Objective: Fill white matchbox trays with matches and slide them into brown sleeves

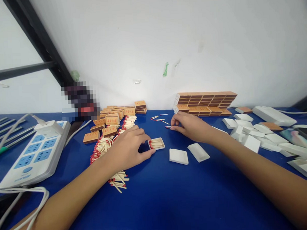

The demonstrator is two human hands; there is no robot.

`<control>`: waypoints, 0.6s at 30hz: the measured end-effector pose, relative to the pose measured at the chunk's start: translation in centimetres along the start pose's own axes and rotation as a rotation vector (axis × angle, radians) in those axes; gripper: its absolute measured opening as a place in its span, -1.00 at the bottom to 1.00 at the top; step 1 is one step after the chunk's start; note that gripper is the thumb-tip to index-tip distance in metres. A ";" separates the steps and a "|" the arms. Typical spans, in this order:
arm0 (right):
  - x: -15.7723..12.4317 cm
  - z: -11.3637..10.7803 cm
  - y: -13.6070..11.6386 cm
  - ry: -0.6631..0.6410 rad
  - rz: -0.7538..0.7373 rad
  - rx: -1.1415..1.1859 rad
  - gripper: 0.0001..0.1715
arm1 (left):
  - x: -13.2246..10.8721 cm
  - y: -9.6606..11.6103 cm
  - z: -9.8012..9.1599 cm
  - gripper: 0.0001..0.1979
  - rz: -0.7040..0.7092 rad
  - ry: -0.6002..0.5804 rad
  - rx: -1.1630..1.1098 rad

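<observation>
At the middle of the table [157, 196], the tray of matches [160, 148] is held between thumb and fingers of the left hand [130, 144]. By the right hand [191, 126], farther and to the right, one match [167, 127] is pinched in the fingertips. On the left, a pile of matches [101, 149] is seen.

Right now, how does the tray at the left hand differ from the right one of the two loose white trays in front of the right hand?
The filled tray holds red-tipped matches; the loose tray shows none. The left hand is at the filled tray, while the loose tray lies untouched. The filled tray sits nearly crosswise; the loose tray is slanted. Both are white and rest on the blue table.
</observation>
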State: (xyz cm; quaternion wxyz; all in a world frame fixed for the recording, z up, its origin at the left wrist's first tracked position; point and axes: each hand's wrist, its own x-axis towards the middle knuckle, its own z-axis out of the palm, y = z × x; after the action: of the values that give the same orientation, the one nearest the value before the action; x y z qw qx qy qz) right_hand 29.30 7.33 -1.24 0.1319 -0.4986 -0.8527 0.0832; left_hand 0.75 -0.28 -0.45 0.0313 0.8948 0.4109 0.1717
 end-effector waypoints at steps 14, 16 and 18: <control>-1.1 -1.1 -3.8 -0.054 -0.062 0.120 -0.79 | 0.1 0.0 0.0 -0.69 -0.016 0.006 0.006; -1.6 -1.3 -5.3 -0.084 -0.095 0.155 -0.80 | 0.1 0.1 -0.1 -0.71 -0.019 0.005 0.004; -2.1 -1.3 -6.4 -0.113 -0.123 0.157 -0.81 | 0.1 0.1 -0.2 -0.72 -0.019 -0.001 0.000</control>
State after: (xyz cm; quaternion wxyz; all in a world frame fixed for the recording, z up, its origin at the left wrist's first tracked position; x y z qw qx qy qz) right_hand 25.41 2.38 1.43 0.1272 -0.4279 -0.8787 0.1692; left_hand 0.85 -0.25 -0.21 0.0331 0.8909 0.4196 0.1708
